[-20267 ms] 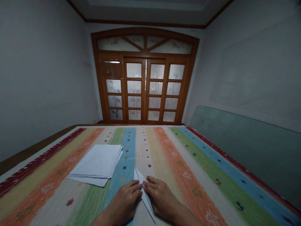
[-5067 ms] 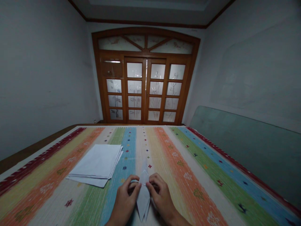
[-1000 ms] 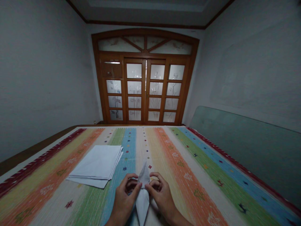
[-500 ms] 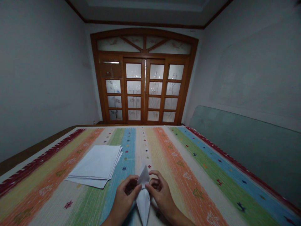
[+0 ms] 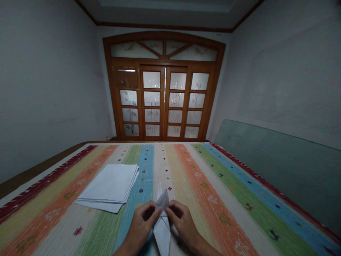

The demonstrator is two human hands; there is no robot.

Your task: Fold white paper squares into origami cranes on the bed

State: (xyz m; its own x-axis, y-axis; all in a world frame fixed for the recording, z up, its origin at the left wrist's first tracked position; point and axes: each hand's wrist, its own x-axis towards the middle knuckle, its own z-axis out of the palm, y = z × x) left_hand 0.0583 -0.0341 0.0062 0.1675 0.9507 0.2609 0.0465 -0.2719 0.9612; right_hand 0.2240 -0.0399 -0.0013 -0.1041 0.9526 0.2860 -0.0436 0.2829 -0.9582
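A folded white paper [image 5: 162, 233], long and narrow with pointed ends, lies lengthwise between my hands at the front of the table. My left hand [image 5: 144, 218] pinches its left edge near the middle, thumb on top. On the opposite edge, my right hand [image 5: 181, 218] pinches the paper the same way. Above the thumbs a shaded pointed flap stands up, and a thin white tip shows behind it. A crease runs across the paper just below the thumbs. My fingertips under the paper are hidden.
A stack of white paper sheets [image 5: 109, 186] lies to the left of my hands. Under everything spreads a striped tablecloth [image 5: 213, 185]. A pale green panel [image 5: 266, 153] runs along the right side, and wooden glazed doors [image 5: 163, 99] stand beyond the table.
The upper flap has tilted, and a thin tip now shows behind it. My right fingers have curled in closer to the paper. The stack has stayed put.
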